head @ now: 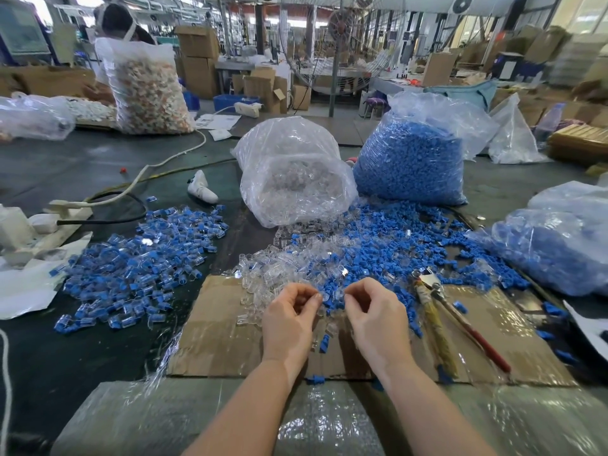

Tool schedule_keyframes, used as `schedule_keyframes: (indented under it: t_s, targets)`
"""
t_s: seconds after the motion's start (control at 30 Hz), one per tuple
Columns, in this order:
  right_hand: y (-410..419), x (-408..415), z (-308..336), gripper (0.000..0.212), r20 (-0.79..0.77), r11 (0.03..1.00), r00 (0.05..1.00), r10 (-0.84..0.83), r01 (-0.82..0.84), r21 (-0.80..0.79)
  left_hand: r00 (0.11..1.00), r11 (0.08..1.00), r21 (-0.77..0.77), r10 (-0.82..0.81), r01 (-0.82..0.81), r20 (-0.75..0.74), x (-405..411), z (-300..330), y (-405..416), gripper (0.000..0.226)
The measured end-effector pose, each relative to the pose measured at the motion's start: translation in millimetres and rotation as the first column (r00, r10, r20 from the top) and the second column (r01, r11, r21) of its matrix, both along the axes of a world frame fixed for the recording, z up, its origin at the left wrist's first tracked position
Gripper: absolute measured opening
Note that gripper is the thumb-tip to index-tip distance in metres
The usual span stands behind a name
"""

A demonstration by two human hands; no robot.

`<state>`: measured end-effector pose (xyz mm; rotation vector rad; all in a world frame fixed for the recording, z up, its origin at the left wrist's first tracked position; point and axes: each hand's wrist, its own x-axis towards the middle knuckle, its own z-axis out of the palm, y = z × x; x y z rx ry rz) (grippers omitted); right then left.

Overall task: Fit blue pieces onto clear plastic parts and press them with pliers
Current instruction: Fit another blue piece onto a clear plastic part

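My left hand (289, 319) and my right hand (375, 319) hover side by side over a cardboard sheet (214, 340), fingers curled. The left fingertips pinch a clear plastic part (304, 296). The right fingertips reach into the loose blue pieces (388, 255); whether they hold one is not visible. Loose clear parts (279, 268) lie just beyond the left hand. Pliers (437, 311) with yellow and red handles lie on the cardboard right of my right hand. A heap of assembled blue-and-clear parts (144, 258) lies to the left.
A bag of clear parts (292, 172) and a bag of blue pieces (414, 159) stand behind the piles. Another bag with blue pieces (559, 255) lies at the right. Cables (138, 182) cross the dark table at the left. A person (115, 24) works at the far left.
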<state>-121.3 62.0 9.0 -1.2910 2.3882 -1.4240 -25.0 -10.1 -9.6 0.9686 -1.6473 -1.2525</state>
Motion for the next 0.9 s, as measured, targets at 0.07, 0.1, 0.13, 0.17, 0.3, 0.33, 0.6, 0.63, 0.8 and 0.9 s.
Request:
schedule_keyframes:
  t_s: [0.07, 0.1, 0.13, 0.17, 0.3, 0.33, 0.6, 0.63, 0.8, 0.9]
  targets:
    - [0, -2, -1, 0.012, -0.042, 0.999, 0.999, -0.004, 0.005, 0.039, 1.000, 1.000, -0.009, -0.001, 0.001, 0.006, 0, -1, 0, 0.014]
    - [0, -4, -2, 0.010, -0.073, 0.997, 0.997, -0.006, 0.011, 0.072, 1.000, 1.000, -0.010, -0.004, 0.004, 0.006, 0, -2, 0, 0.014]
    - [0, -5, -4, 0.011, -0.106, 0.993, 0.994, -0.006, 0.018, 0.114, 1.000, 1.000, -0.011, -0.007, 0.007, 0.009, 0, -3, 0, 0.014]
    - [-1, -7, -6, 0.014, -0.145, 0.987, 0.989, 0.001, 0.022, 0.162, 1.000, 1.000, -0.014, -0.007, 0.007, 0.011, -1, -3, 0, 0.016]
    - [-4, -12, -9, 0.024, -0.280, 0.972, 0.960, 0.032, 0.036, 0.234, 1.000, 0.999, -0.032, -0.009, 0.010, 0.017, -2, -3, 0, 0.020]
    - [-6, -14, -7, 0.023, -0.299, 0.975, 0.954, 0.012, 0.055, 0.213, 1.000, 0.999, -0.037, -0.007, 0.008, 0.021, -2, -3, 0, 0.021]
    - [-27, -35, 3, 0.030, -0.424, 0.901, 0.896, -0.130, 0.285, 0.327, 0.999, 0.999, -0.038, -0.030, 0.031, 0.030, -2, -3, 1, 0.021]
    - [-30, -36, 3, 0.031, -0.429, 0.890, 0.896, -0.116, 0.286, 0.356, 0.999, 0.999, -0.039, -0.034, 0.036, 0.037, -2, -3, 1, 0.021]
    - [-40, -40, 4, 0.025, -0.449, 0.865, 0.889, -0.092, 0.295, 0.407, 0.998, 0.998, -0.048, -0.041, 0.043, 0.053, -3, -4, 1, 0.022]
    - [-43, -42, 7, 0.017, -0.470, 0.862, 0.879, -0.084, 0.300, 0.408, 0.998, 0.998, -0.043, -0.043, 0.045, 0.050, -3, -3, 0, 0.024]
